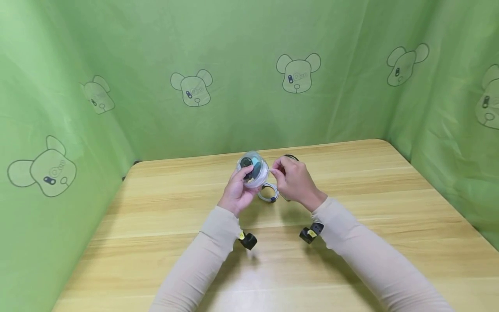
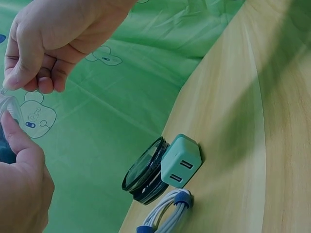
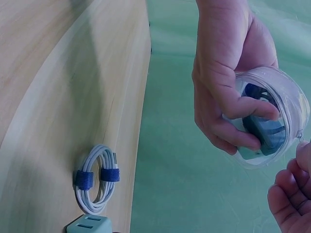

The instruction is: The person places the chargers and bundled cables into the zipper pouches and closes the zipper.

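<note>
A round clear zip case (image 1: 262, 175) is up off the table in my left hand (image 1: 235, 195), the thumb across one flat face and the other fingers behind. Dark and teal items show through its clear side, among them a dark block (image 3: 267, 133); their exact kinds are hard to tell. My right hand (image 1: 294, 178) pinches a small zipper pull (image 3: 300, 135) at the case's rim between thumb and forefinger, its other fingers curled. In the left wrist view only a sliver of the case (image 2: 10, 108) shows.
Beyond and below the hands, a coiled white cable (image 1: 269, 199) with blue straps lies on the wooden table (image 1: 156, 242). Beside it stand a mint-green USB charger (image 2: 181, 161) and a black coil (image 2: 146, 170). Green curtains (image 1: 249, 117) surround the table.
</note>
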`<state>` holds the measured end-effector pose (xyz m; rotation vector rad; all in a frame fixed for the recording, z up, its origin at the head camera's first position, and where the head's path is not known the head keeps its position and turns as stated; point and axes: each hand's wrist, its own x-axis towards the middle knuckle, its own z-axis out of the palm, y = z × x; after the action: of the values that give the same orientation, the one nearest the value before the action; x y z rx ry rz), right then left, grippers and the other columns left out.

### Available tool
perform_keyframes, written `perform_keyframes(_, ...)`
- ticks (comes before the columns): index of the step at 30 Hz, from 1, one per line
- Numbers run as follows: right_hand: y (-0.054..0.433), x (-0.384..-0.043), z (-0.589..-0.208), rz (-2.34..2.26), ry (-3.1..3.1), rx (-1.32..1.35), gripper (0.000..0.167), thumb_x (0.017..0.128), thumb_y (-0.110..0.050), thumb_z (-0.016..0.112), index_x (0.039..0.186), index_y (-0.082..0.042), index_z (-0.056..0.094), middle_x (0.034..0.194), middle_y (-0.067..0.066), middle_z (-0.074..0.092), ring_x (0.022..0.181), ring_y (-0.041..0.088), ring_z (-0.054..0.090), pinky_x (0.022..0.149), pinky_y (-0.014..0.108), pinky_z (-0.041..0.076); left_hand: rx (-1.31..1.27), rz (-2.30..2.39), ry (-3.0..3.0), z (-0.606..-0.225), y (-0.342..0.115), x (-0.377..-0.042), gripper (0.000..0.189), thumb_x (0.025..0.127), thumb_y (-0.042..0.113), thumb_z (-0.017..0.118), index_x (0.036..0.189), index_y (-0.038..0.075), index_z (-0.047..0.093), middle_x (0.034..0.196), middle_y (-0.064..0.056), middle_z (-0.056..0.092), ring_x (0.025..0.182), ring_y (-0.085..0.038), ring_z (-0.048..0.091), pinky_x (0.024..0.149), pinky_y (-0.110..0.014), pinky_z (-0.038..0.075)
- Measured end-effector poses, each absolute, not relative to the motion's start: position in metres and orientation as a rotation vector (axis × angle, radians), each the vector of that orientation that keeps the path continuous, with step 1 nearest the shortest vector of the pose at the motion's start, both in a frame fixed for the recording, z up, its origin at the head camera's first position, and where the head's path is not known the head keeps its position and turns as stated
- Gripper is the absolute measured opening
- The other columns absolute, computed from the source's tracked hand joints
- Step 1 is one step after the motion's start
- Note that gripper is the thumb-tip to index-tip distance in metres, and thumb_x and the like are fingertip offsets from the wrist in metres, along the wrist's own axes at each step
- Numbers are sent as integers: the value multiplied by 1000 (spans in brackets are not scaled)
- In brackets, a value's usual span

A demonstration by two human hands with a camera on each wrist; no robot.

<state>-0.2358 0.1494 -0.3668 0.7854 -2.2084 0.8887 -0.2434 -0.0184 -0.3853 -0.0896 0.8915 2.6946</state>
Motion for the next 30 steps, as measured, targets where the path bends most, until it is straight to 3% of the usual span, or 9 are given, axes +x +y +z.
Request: perform_keyframes(30, 151, -236, -368, 884, -2176, 794, 14, 79, 8, 70, 79, 0, 58, 71, 8, 57, 62, 20, 54, 53, 31, 50, -28, 2646, 872, -388, -21, -242, 56, 97, 4, 46, 148, 20, 32, 136, -16, 40, 108, -25, 52, 82, -30, 54)
